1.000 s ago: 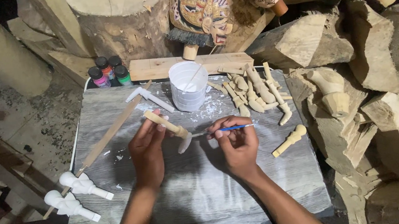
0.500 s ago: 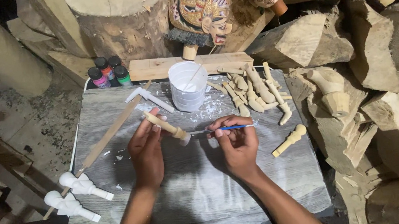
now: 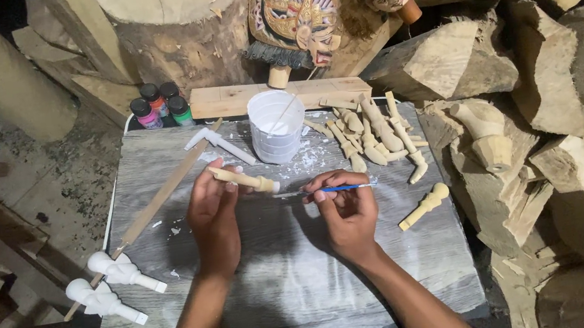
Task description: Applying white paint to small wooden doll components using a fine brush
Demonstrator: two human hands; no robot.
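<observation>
Left hand (image 3: 213,216) closed around a bare wooden peg (image 3: 243,180), held tilted, thick end toward the right and just off the brush tip. Right hand (image 3: 347,208) pinches a thin blue brush (image 3: 333,189), lying nearly level, bristle end pointing left at the peg's end. Both hands sit over the middle of the grey board (image 3: 286,292).

Edges: board's near half bare and open below the wrists; left edge carries a long wood stick (image 3: 154,204) running diagonal from the far middle down past the left rim. Two white-painted pegs (image 3: 116,285) lie at the near-left corner, one hanging partly off the edge. Right edge tight against stacked wood blocks (image 3: 534,177), no room there. One loose bare peg (image 3: 425,206) near the right edge, apart from the right hand. Far edge blocked by a flat plank (image 3: 261,97) and a log stump (image 3: 176,29).

Containers: white cup (image 3: 275,125) at far middle of the board, white paint inside, a thin stick leaning in it; white spatter on the board around its base. Three small paint bottles (image 3: 158,105) with dark caps at the far-left corner, closed, contents coloured. Pile of bare carved pieces (image 3: 374,134) just right of the cup. Painted masks (image 3: 294,9) stand behind the plank
</observation>
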